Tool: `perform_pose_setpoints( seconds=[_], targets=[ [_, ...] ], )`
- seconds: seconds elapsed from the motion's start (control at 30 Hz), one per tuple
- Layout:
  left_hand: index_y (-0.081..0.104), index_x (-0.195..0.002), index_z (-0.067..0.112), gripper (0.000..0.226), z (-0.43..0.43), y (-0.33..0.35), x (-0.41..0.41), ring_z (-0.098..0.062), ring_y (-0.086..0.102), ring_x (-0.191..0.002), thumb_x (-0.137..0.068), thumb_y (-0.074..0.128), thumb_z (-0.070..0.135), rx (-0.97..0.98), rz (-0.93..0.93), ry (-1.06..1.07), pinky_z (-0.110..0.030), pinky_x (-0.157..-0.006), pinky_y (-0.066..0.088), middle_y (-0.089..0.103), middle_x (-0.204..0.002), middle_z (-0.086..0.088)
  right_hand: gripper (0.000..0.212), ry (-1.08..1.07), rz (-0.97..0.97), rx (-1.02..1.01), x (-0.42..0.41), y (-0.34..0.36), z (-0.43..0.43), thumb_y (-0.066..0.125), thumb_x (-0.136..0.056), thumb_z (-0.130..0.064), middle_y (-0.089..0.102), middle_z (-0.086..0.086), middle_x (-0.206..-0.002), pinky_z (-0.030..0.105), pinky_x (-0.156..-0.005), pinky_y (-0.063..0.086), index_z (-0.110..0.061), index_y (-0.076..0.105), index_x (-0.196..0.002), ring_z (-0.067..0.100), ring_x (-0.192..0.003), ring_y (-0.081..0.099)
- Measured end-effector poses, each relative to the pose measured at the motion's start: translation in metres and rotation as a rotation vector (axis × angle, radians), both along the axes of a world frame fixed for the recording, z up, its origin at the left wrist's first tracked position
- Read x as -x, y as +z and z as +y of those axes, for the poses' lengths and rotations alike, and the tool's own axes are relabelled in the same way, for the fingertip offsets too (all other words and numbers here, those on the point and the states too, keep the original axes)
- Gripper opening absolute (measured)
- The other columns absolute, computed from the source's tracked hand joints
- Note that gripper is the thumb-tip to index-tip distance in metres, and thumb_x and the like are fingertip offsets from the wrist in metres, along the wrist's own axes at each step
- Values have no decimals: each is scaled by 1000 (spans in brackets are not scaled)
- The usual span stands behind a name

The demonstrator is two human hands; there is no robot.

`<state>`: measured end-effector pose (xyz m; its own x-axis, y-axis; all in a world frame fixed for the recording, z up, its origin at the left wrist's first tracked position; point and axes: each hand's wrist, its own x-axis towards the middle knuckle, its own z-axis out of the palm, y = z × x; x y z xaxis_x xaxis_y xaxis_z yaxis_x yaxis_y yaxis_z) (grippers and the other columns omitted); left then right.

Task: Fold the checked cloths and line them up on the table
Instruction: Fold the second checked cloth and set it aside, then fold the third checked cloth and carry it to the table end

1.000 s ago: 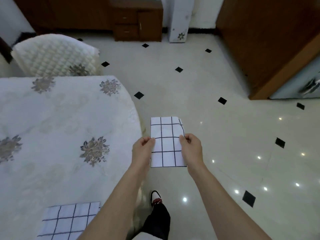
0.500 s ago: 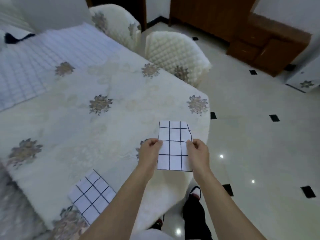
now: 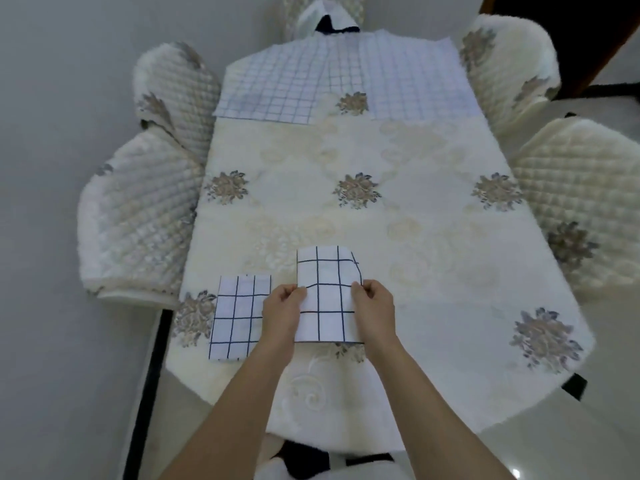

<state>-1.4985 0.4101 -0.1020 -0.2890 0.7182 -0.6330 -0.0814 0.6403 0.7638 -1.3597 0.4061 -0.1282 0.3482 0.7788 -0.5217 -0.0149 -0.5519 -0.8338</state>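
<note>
At nine o'clock of the bench (image 3: 433,258), quilted chairs (image 3: 138,220) stood tucked against its edge. Toward seven o'clock a folded checked cloth (image 3: 239,317) lay flat on the cream floral cover, near the front-left corner. Just beside it the left hand (image 3: 282,311) pinched the left edge of a second folded cloth (image 3: 325,299), and the right hand (image 3: 375,310) pinched its right edge, holding it at six o'clock over the bench with its upper right corner curled. Whether it touched the cover could not be told. At twelve o'clock larger checked cloths (image 3: 311,84) lay spread open. Padded chairs (image 3: 581,188) stood at three o'clock.
</note>
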Motion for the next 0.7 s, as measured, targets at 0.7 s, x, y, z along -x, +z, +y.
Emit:
perform_pose_setpoints(
  seconds=[0.7],
  targets=[
    [61,-106,18,11,19,-91,22,-4,60,-84,-95,64,18,-45,419,-165,-11,-68,41,66,-97,5,17,313,-517,129,9,-64,38,58,-96,-34,63,-2,-99,34,-79,48,-19,59,-104,20,-92,60]
  ],
)
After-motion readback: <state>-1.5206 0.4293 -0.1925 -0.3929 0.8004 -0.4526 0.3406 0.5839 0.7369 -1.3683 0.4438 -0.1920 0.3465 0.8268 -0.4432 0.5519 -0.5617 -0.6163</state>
